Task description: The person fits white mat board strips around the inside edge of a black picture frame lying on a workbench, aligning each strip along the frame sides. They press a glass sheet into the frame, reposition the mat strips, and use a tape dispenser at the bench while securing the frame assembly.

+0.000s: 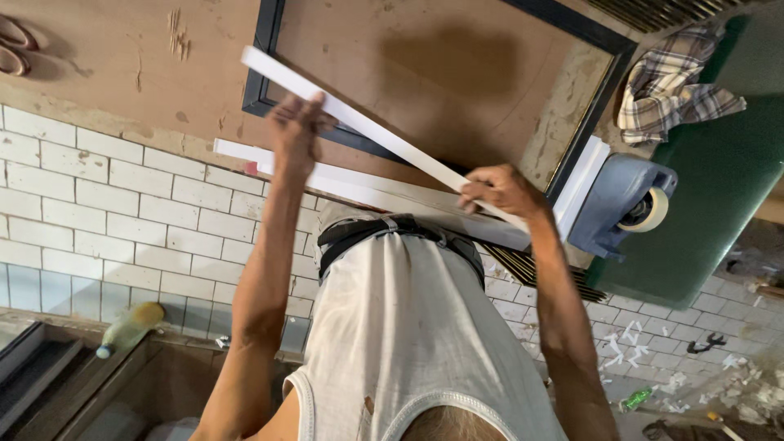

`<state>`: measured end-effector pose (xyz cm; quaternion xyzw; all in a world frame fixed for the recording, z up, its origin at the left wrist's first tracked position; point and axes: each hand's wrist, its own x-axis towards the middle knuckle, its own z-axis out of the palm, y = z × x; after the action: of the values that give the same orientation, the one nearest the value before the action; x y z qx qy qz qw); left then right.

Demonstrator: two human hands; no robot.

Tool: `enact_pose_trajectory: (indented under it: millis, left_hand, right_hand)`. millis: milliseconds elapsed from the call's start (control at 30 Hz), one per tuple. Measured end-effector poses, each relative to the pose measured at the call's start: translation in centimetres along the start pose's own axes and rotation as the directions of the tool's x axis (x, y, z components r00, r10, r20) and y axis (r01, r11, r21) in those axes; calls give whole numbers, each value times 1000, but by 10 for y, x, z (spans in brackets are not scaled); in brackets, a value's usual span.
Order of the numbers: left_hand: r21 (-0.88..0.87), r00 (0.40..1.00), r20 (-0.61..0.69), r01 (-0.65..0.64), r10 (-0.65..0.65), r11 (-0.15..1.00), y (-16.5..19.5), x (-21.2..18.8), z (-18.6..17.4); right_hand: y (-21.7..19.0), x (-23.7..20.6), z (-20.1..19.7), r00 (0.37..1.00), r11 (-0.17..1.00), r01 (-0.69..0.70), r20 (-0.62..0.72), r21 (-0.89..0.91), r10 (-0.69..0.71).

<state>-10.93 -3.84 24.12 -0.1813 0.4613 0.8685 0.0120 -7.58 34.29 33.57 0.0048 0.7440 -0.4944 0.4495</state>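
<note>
Two hands grip one white strip: left hand and right hand both clasped round it.

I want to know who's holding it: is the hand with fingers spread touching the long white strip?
Touching. The head view shows the left hand fingers wrapped onto the white strip.

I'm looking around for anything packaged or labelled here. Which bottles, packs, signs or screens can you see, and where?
Plastic bottle: lower left, lying on a ledge, yellowish with a blue cap.
Small green bottle: lower right, lying on the tiled floor.
Tape dispenser: right, blue, holding a tan roll.
No signs or screens in view.
</note>
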Motion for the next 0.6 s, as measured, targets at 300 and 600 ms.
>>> enact_pose_trajectory:
  millis: [300,600]
  left_hand:
    - [-46,993,-119,9,-15,999,33,12,-35]
    - [-93,985,-145,-103,89,990,57,36,-50]
  right_hand:
    - [42,-55,-60,961,997,-75,-266,30,81]
    - [94,-71,-81,841,974,123,-541,191,-1]
